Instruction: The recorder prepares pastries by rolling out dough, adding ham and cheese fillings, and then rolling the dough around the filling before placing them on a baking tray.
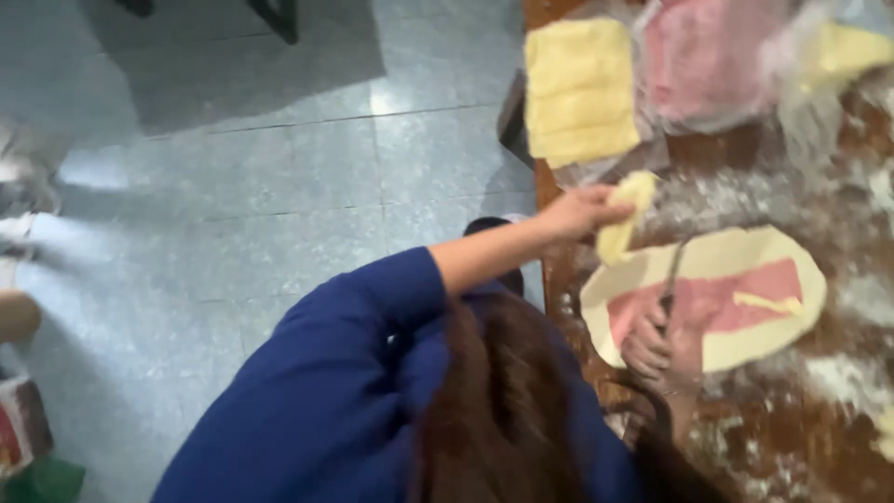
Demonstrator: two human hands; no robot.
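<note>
I see my left hand (579, 212) near the frame's centre, fingers pinched shut on a yellow dough strip (626, 216) that hangs from the grip above the floured wooden table (801, 438). Right of it, lower down, my right hand (663, 352) is clenched around a knife (672, 278), its blade resting on the round yellow-and-pink dough sheet (717, 296).

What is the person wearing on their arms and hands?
The left arm wears a dark blue sleeve pushed up, so the forearm is bare. The left hand has no glove, ring or watch showing. The right hand is bare too; its arm is mostly hidden behind long brown hair.
</note>
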